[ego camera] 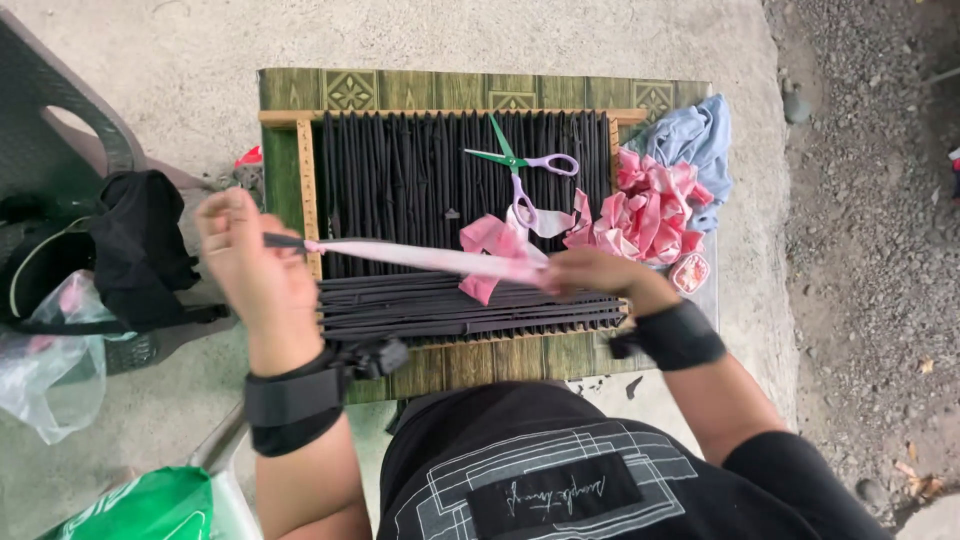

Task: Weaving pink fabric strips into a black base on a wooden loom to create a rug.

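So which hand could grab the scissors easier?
Probably the right hand. It sits just below the scissors, pinching the pink ribbon. The left hand is farther off, holding the ribbon's other end with a black stick.

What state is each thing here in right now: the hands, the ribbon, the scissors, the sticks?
Left hand: closed on a black stick's end.
Right hand: pinching the pink ribbon.
Pink ribbon: stretched between both hands.
Scissors: lying open on the black sticks.
Black sticks: laid side by side in the tray.
Ribbon pile: loose, crumpled.
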